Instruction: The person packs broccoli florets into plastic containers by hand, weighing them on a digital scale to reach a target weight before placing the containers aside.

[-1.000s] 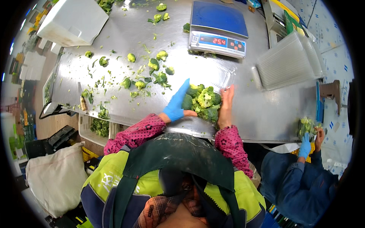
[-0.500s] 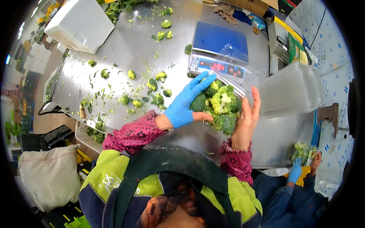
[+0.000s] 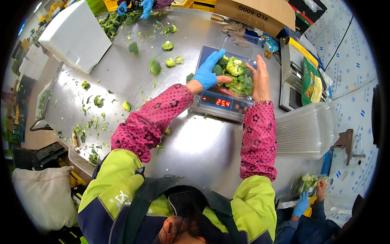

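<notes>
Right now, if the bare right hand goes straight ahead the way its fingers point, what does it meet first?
Probably the clear plastic tray rim just past the right hand, beside the broccoli florets; depth is unclear.

Bright overhead light glares off the steel table (image 3: 195, 146); fisheye edges bend and darken.

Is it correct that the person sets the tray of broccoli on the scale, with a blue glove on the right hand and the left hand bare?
Not quite: the glove is on the other hand. The head view shows the left hand in the blue glove and the right hand bare. The rest holds: both are at the tray of broccoli on the scale.
</notes>
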The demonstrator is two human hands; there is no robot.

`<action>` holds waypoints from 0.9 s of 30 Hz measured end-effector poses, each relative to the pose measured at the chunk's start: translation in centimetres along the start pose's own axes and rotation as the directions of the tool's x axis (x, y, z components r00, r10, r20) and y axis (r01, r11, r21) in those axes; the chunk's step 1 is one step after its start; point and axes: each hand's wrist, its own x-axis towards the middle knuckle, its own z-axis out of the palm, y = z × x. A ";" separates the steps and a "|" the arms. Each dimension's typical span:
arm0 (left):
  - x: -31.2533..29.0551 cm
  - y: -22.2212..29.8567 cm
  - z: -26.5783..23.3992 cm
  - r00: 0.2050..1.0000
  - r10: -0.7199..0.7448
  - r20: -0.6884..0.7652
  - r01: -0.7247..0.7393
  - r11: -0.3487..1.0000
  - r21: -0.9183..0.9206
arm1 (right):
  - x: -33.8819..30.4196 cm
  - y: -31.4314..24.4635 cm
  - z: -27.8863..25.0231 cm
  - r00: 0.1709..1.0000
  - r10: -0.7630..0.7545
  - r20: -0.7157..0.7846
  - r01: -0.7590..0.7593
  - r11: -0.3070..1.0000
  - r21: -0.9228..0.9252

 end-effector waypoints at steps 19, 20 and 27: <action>-21.3 4.7 -5.5 0.926 -0.319 -0.200 0.214 0.883 -0.417 | -28.5 9.2 -5.4 0.938 0.032 -0.345 -0.079 0.989 -0.124; -24.0 4.7 -5.6 0.914 -0.371 -0.163 0.285 0.874 -0.393 | -31.1 9.6 -5.2 0.925 0.091 -0.370 -0.136 0.986 -0.097; -36.1 5.6 -3.3 0.798 -0.595 0.097 0.570 0.691 -0.445 | -36.1 10.2 -1.8 0.917 0.237 -0.321 -0.249 0.968 0.005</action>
